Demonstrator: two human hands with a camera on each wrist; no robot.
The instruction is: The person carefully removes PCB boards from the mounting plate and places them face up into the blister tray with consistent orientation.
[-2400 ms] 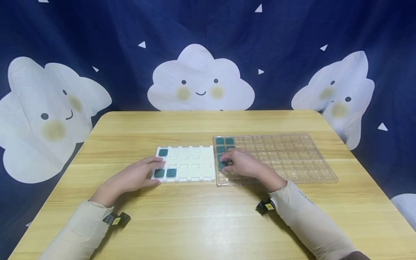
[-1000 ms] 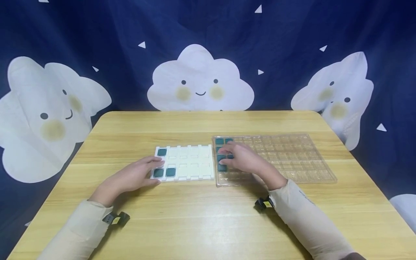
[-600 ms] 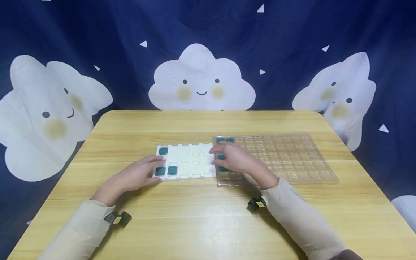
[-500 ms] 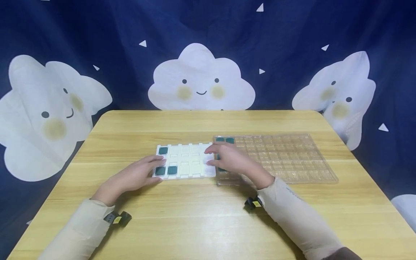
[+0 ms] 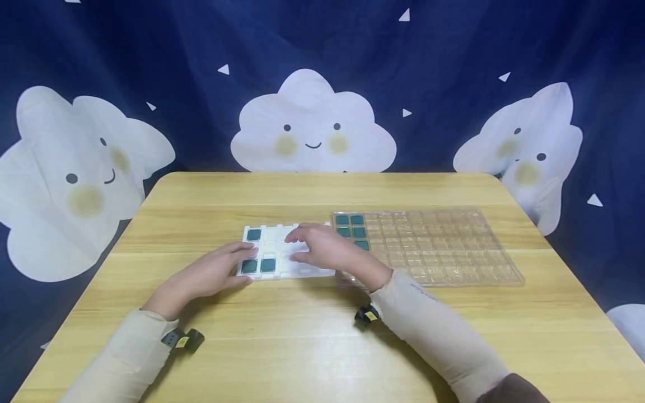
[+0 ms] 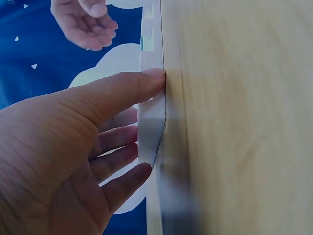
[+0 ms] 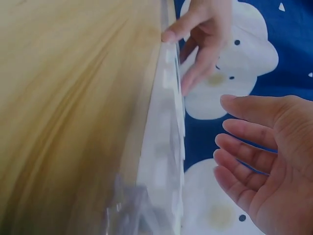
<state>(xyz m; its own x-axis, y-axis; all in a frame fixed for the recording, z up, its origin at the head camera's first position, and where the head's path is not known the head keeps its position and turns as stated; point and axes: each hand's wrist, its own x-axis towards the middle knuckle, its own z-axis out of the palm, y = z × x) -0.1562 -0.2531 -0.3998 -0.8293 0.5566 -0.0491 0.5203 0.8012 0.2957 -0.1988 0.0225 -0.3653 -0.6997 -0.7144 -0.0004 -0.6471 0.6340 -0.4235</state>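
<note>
A white compartment tray point(image 5: 312, 272) lies flat mid-table. My left hand point(image 5: 214, 270) holds its left end, thumb on the near edge and fingers reaching over the top; the left wrist view shows the thumb point(image 6: 146, 83) against the tray's side. Three dark green square chips point(image 5: 268, 265) show in its left pockets; fingers cover part of that area. Over the tray's right half hovers my right hand point(image 5: 322, 248), fingers loosely bent and apart from the thumb, nothing visible between them in the right wrist view. Several matching chips point(image 5: 356, 220) fill left pockets of the clear plastic tray point(image 5: 453, 274).
The clear tray stands at the white tray's right, their edges close together. My right forearm crosses its lower left corner and hides some pockets. Wooden tabletop point(image 5: 282, 347) stretches in front, with a dark blue cloud-print curtain point(image 5: 322, 33) behind.
My right hand has lifted off the chips in the clear tray and moved left over the white tray. The left hand has stayed at the tray's end.
</note>
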